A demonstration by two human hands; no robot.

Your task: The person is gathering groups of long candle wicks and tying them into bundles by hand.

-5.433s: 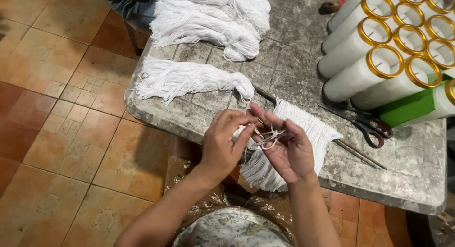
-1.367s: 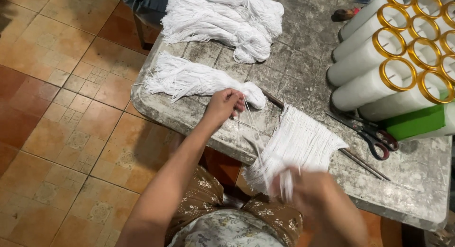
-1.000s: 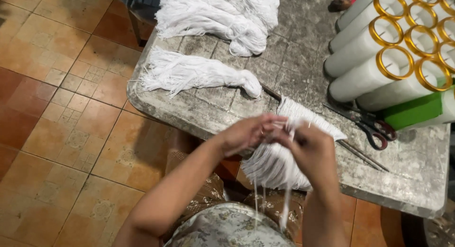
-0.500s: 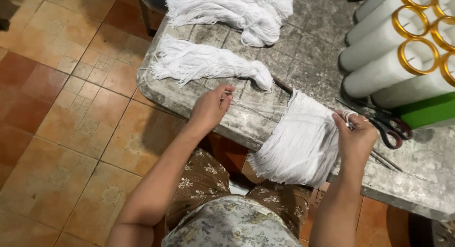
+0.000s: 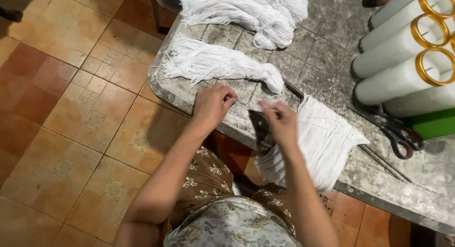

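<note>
- You are pulling a few white strings point(image 5: 247, 105) tight between your left hand point(image 5: 212, 104) and right hand point(image 5: 280, 120).
- Both hands' fingers are pinching the strings.
- The flat string pile point(image 5: 318, 138) is lying at 3 o'clock from your right hand, on the table point(image 5: 322, 62).
- I think you are separating them; go gently next.

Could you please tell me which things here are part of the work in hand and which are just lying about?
In hand:
left hand and right hand, pulling white strands taut between them
flat hank of white threads draped over the table edge

Lying about:
tied bundle
heap of thread
scissors
white rolls
</note>
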